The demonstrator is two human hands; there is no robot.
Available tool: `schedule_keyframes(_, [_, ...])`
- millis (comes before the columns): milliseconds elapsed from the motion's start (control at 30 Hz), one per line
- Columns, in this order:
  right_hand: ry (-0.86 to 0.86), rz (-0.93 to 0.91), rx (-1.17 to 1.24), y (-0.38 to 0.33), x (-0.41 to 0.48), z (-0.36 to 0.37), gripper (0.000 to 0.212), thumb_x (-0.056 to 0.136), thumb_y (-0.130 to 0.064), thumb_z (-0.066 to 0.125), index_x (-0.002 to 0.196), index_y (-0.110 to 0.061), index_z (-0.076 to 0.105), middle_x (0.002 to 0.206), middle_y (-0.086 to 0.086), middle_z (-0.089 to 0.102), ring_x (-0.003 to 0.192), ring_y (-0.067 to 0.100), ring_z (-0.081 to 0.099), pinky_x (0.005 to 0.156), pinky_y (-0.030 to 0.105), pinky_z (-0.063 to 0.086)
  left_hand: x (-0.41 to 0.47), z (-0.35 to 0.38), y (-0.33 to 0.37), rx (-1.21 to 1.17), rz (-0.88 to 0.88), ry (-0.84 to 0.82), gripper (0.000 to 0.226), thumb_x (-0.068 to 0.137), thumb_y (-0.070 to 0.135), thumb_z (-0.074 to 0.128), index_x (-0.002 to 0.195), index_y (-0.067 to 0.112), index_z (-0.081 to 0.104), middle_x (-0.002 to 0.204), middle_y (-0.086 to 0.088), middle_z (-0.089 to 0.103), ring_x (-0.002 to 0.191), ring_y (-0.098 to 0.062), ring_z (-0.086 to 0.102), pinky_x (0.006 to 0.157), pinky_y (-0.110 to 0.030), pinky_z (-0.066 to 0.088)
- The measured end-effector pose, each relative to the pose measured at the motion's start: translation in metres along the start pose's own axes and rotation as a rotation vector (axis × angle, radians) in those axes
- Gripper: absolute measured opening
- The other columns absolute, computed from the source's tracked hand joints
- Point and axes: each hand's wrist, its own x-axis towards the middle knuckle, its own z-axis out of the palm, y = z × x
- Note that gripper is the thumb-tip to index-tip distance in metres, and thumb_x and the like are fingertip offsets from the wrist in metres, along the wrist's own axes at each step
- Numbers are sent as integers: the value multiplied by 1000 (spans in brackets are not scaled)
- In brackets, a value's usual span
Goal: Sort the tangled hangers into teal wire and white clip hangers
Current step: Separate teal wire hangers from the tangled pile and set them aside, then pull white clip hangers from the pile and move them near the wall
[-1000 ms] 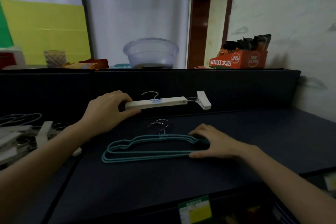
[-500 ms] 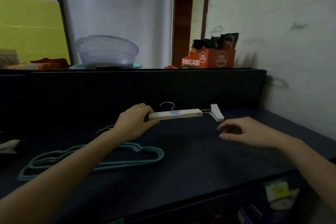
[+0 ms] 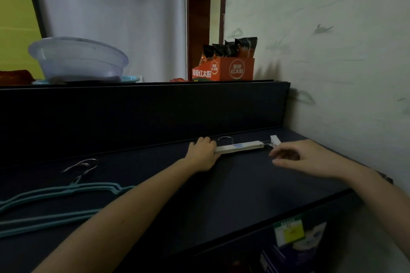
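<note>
On the desk, far back | left grip holds clip hanger end | right grip loose, empty, near clip | hanger looks light, stiff: take the bar

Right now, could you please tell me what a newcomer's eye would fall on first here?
First, the left hand grips one end of the white clip hanger at the back of the counter, with the right hand open beside its far clip. Next come the teal wire hangers stacked at lower left and the orange box on the ledge above.
</note>
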Motion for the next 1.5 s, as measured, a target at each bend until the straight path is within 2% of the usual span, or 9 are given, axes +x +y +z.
schedule_keyframes(100, [-9, -26, -19, -3, 8, 3, 21, 89, -35, 57, 110, -31, 62, 103, -15, 62, 92, -2, 57, 84, 18, 45, -2, -1, -6, 67, 7, -33, 48, 95, 42, 39, 133, 13, 41, 136, -11, 42, 127, -26, 36, 109, -42, 26])
schedule_keyframes(233, [-23, -117, -33, -26, 32, 13, 22, 90, -35, 56, 112, -33, 60, 102, -19, 59, 92, -4, 55, 82, 15, 45, -36, -28, -30, 146, 13, 87, 51, 94, 45, 38, 133, 13, 42, 133, -8, 47, 123, -24, 43, 102, -37, 34])
schedule_keyframes(367, [-46, -256, -42, -75, 66, 34, 28, 89, -37, 57, 116, -32, 58, 113, -10, 60, 100, 4, 56, 91, 32, 50, -104, -60, -75, 198, -45, 237, 45, 94, 44, 39, 127, 15, 48, 124, -4, 54, 113, -21, 49, 89, -32, 40])
schedule_keyframes(533, [-52, -504, -92, -168, 94, 59, 34, 88, -42, 56, 121, -31, 55, 118, -9, 58, 105, 9, 55, 91, 36, 49, -208, -91, -134, 234, -231, 350, 32, 94, 37, 42, 115, 17, 55, 112, 0, 58, 102, -19, 52, 76, -28, 39])
schedule_keyframes(800, [-76, -790, -45, -335, 80, 101, 35, 88, -42, 56, 122, -32, 53, 115, -12, 58, 104, 10, 55, 91, 36, 49, -392, -115, -208, 228, -595, 301, 23, 93, 33, 46, 105, 17, 58, 108, 4, 58, 96, -19, 56, 69, -30, 45])
schedule_keyframes(1000, [-110, -873, -22, -444, 49, 133, 37, 89, -44, 55, 123, -32, 52, 115, -11, 57, 104, 10, 54, 89, 34, 48, -500, -131, -251, 174, -738, 306, 16, 93, 31, 48, 99, 21, 58, 102, 4, 60, 88, -15, 57, 64, -27, 44])
schedule_keyframes(1200, [-146, -934, 10, -543, 18, 176, 35, 91, -44, 53, 123, -31, 52, 108, -14, 54, 94, 5, 50, 84, 28, 46, -588, -139, -289, 248, -789, 321, 20, 93, 35, 46, 104, 24, 59, 106, 8, 59, 93, -10, 57, 64, -21, 41])
schedule_keyframes(1333, [-175, -945, 47, -598, 1, 203, 35, 90, -43, 54, 122, -30, 53, 119, -10, 58, 106, 9, 54, 93, 37, 48, -634, -141, -315, 240, -783, 313, 22, 93, 36, 47, 105, 23, 60, 107, 8, 59, 100, -11, 55, 68, -21, 40])
schedule_keyframes(1500, [-209, -951, 62, -644, -7, 223, 36, 92, -41, 52, 125, -26, 52, 121, -8, 57, 109, 11, 53, 90, 30, 45, -666, -144, -344, 207, -799, 320, 20, 92, 34, 48, 103, 23, 60, 104, 7, 60, 96, -11, 54, 66, -21, 37])
